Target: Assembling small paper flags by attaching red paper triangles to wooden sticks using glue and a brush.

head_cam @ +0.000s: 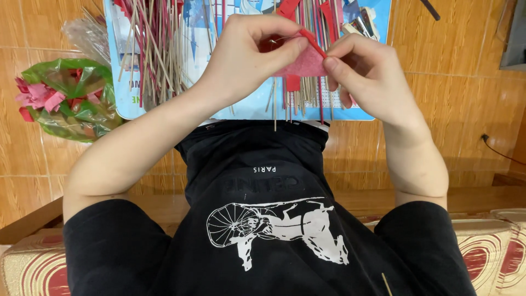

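You hold a small piece of pink-red fabric [307, 61] between both hands, raised above the blue printed sheet [249, 104] that lies on the tiled floor ahead of you. The fabric has a bright red edge along its upper right side, and a thin wooden stick [274, 107] hangs down from under it, crossing the near edge of the blue sheet.

Your left hand [249, 52] is curled over the fabric from the left, thumb and fingertips pinched closed on its upper corner. Your right hand [370, 77] meets it from the right, thumb and forefinger pressed together on the red edge, the other fingers loosely bent below. The two hands nearly touch over the fabric.

On the blue sheet, beyond your hands, lies a loose heap of thin sticks and red strips [164, 49], spread from its left part across to its right. At the far right corner of the sheet sits a small white and dark object [361, 24], too small to identify.

Left of the blue sheet, touching its edge, lies a green plastic bag [76, 104] holding pink and red folded pieces [41, 96]. Behind that bag is a crumpled clear plastic bag [87, 35]. Right of the sheet, well apart, a dark cable [501, 151] runs across the floor.
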